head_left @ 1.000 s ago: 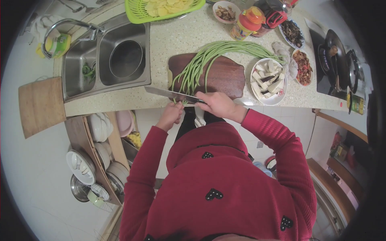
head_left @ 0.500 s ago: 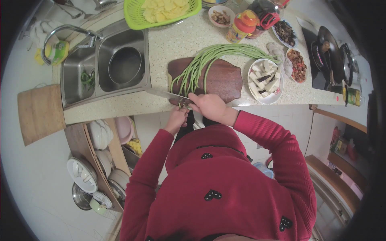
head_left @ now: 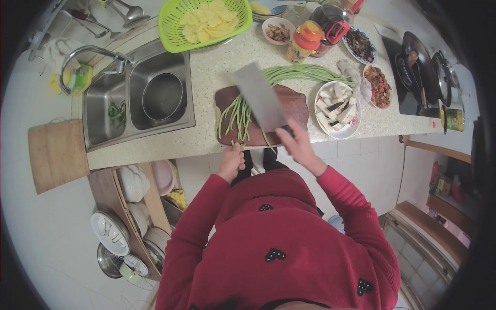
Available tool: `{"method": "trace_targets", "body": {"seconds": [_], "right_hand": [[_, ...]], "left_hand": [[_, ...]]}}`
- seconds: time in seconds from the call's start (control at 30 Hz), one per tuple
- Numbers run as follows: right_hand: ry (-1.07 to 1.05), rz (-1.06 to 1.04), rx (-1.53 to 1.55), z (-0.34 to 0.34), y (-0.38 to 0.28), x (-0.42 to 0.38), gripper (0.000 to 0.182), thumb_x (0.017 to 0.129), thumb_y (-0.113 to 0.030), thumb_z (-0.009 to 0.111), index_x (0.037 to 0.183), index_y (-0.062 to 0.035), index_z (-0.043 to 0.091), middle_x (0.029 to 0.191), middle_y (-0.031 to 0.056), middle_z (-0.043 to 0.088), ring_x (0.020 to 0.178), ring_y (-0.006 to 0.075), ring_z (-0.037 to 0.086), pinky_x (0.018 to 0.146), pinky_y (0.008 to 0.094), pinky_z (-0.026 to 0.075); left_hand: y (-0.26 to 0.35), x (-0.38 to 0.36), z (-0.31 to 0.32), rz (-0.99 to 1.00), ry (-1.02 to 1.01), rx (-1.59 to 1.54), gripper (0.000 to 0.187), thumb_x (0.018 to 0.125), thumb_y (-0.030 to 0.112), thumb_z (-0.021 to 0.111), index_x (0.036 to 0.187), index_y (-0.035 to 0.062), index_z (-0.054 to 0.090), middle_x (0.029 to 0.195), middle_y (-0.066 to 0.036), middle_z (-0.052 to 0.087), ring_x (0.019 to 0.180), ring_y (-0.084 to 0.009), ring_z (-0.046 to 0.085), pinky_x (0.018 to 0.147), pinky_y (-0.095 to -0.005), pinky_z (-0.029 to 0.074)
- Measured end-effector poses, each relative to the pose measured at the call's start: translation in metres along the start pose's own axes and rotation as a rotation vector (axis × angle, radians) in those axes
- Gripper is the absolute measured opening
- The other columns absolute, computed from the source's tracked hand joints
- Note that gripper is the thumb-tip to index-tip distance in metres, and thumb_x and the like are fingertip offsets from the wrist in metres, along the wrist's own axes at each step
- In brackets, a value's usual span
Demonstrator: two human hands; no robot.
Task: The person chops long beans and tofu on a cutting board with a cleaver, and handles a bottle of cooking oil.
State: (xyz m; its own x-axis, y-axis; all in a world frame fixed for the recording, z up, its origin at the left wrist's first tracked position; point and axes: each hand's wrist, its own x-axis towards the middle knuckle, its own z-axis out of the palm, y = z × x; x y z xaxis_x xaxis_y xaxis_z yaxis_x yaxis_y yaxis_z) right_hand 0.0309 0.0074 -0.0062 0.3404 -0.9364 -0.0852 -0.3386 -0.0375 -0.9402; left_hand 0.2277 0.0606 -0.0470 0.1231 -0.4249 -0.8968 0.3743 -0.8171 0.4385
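Looking down from the head camera, the right hand (head_left: 298,147) is wrapped around the handle of a broad cleaver (head_left: 260,96), fingers closed tight on it, with the flat blade raised and tilted above the dark wooden cutting board (head_left: 294,101). The left hand (head_left: 231,161) sits at the board's near edge, fingertips pinched on the near ends of the long green beans (head_left: 238,111), which lie in a loose bundle across the board and trail off its far right corner onto the speckled counter (head_left: 217,57).

Just right of the board stands a white bowl of cut white vegetable pieces (head_left: 337,106), and beyond it two plates of dark cooked food (head_left: 378,85). A green colander of yellow slices (head_left: 206,20) rests at the counter's far edge, near an orange-capped jar (head_left: 304,40). Left of the board is a steel double sink (head_left: 137,101) with a round metal basin in its right bowl. A black wok (head_left: 418,67) sits on the stove at far right. Below the counter, stacked dishes (head_left: 132,183) fill a rack.
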Motion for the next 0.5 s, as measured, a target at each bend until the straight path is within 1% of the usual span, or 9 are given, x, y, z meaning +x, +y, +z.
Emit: {"method": "trace_targets", "body": {"seconds": [0.07, 0.1, 0.17, 0.2, 0.27, 0.37, 0.4, 0.47, 0.5], "right_hand": [[0.124, 0.082, 0.059, -0.018, 0.007, -0.011, 0.025, 0.093, -0.024, 0.052, 0.113, -0.0083, 0.053, 0.056, -0.0017, 0.041, 0.04, 0.006, 0.036, 0.038, 0.0204, 0.031], [0.14, 0.104, 0.023, -0.025, 0.003, -0.016, 0.026, 0.093, -0.024, 0.051, 0.114, -0.0081, 0.053, 0.061, -0.0009, 0.043, 0.046, 0.0073, 0.038, 0.044, 0.0213, 0.032], [0.198, 0.193, -0.124, -0.038, -0.003, -0.028, 0.03, 0.094, -0.025, 0.048, 0.118, -0.0076, 0.051, 0.082, 0.0025, 0.051, 0.07, 0.0129, 0.045, 0.067, 0.0252, 0.036], [0.212, 0.178, -0.185, -0.036, -0.002, -0.03, 0.031, 0.094, -0.025, 0.048, 0.121, -0.0091, 0.05, 0.084, 0.0033, 0.051, 0.073, 0.0146, 0.047, 0.068, 0.0266, 0.037], [0.258, 0.115, -0.43, -0.032, 0.001, -0.037, 0.037, 0.095, -0.023, 0.046, 0.131, -0.015, 0.045, 0.094, 0.0064, 0.055, 0.081, 0.0215, 0.053, 0.072, 0.0324, 0.041], [0.273, -0.025, -0.654, -0.016, 0.016, -0.026, 0.041, 0.091, -0.019, 0.051, 0.131, -0.018, 0.046, 0.086, 0.0101, 0.049, 0.073, 0.0285, 0.051, 0.061, 0.0375, 0.041], [0.284, -0.053, -0.682, -0.012, 0.021, -0.017, 0.04, 0.09, -0.018, 0.052, 0.13, -0.0178, 0.047, 0.085, 0.0101, 0.049, 0.072, 0.0286, 0.05, 0.06, 0.0377, 0.04], [0.292, -0.186, -0.793, -0.007, 0.031, 0.002, 0.038, 0.087, -0.014, 0.056, 0.124, -0.0171, 0.05, 0.081, 0.0102, 0.047, 0.07, 0.029, 0.048, 0.056, 0.0384, 0.039], [0.309, -0.189, -0.82, -0.003, 0.032, 0.008, 0.037, 0.086, -0.015, 0.057, 0.123, -0.0178, 0.051, 0.082, 0.0092, 0.047, 0.07, 0.0284, 0.048, 0.056, 0.0382, 0.038]], "left_hand": [[-0.001, -0.002, -0.005, 0.005, -0.054, 0.007, 0.029, 0.097, 0.034, 0.038, 0.088, 0.0063, 0.041, 0.059, 0.003, 0.03, 0.042, -0.0046, 0.023, 0.035, -0.0208, 0.017], [0.002, -0.006, -0.009, 0.02, -0.079, 0.013, 0.029, 0.097, 0.034, 0.038, 0.087, 0.0071, 0.041, 0.059, 0.003, 0.03, 0.042, -0.0044, 0.023, 0.035, -0.0205, 0.017], [0.006, -0.015, -0.016, 0.076, -0.18, 0.029, 0.027, 0.098, 0.033, 0.037, 0.082, 0.0102, 0.039, 0.06, 0.004, 0.03, 0.044, -0.0037, 0.022, 0.037, -0.0194, 0.017], [0.009, -0.016, -0.02, 0.096, -0.198, 0.033, 0.028, 0.098, 0.032, 0.037, 0.08, 0.0112, 0.038, 0.06, 0.005, 0.029, 0.045, -0.0037, 0.022, 0.037, -0.0192, 0.017], [0.016, -0.02, -0.028, 0.179, -0.268, 0.037, 0.03, 0.098, 0.031, 0.038, 0.073, 0.0149, 0.034, 0.059, 0.006, 0.027, 0.046, -0.0038, 0.02, 0.039, -0.0186, 0.016], [0.033, -0.02, -0.034, 0.233, -0.288, 0.028, 0.03, 0.098, 0.029, 0.04, 0.071, 0.0156, 0.034, 0.061, 0.006, 0.028, 0.047, -0.0039, 0.02, 0.04, -0.0183, 0.016], [0.041, -0.022, -0.033, 0.235, -0.293, 0.045, 0.03, 0.098, 0.029, 0.04, 0.072, 0.0155, 0.034, 0.061, 0.006, 0.029, 0.048, -0.0038, 0.021, 0.04, -0.0183, 0.016], [0.057, -0.024, -0.029, 0.25, -0.29, 0.085, 0.028, 0.098, 0.029, 0.041, 0.074, 0.0149, 0.035, 0.062, 0.006, 0.03, 0.049, -0.0036, 0.021, 0.041, -0.0181, 0.016], [0.061, -0.028, -0.026, 0.254, -0.303, 0.121, 0.028, 0.098, 0.029, 0.04, 0.074, 0.0152, 0.034, 0.062, 0.006, 0.029, 0.049, -0.0037, 0.022, 0.041, -0.0183, 0.016]]}}
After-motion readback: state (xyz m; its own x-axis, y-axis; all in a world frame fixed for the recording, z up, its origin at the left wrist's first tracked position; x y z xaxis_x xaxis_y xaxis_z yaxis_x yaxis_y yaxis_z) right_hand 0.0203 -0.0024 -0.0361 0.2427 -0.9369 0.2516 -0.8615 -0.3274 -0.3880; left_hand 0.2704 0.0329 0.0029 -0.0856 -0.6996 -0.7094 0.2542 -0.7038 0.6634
